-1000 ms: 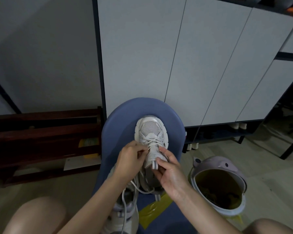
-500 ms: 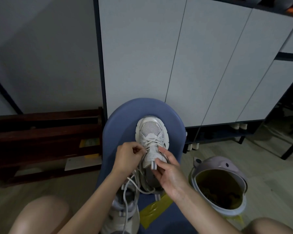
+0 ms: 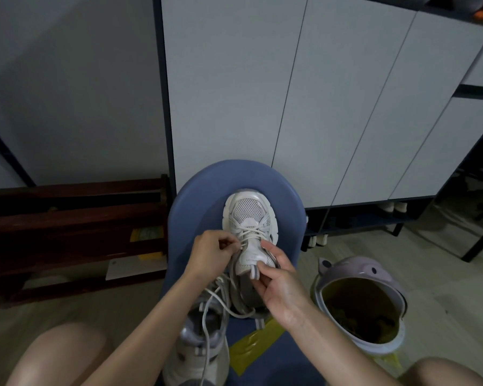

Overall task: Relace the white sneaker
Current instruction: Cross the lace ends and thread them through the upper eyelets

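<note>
- The blue stool (image 3: 195, 190) carries the white sneaker (image 3: 249, 228), toe pointing away from us toward the grey cabinet (image 3: 262, 93); a second sneaker (image 3: 198, 349) lies below it, nearer our knees.
- We judge the relacing about halfway: the lace (image 3: 250, 232) crosses the lower eyelets, the upper rows near the tongue (image 3: 248, 259) look unthreaded, and loose lace trails down over the second shoe.
- Our right hand (image 3: 279, 285) grasps the tongue, steadying the shoe.
- Our left hand (image 3: 209, 253) pinches the lace at the left eyelet row.
- Next, we reckon, the lace must be drawn snug, then threaded through the opposite eyelet.
</note>
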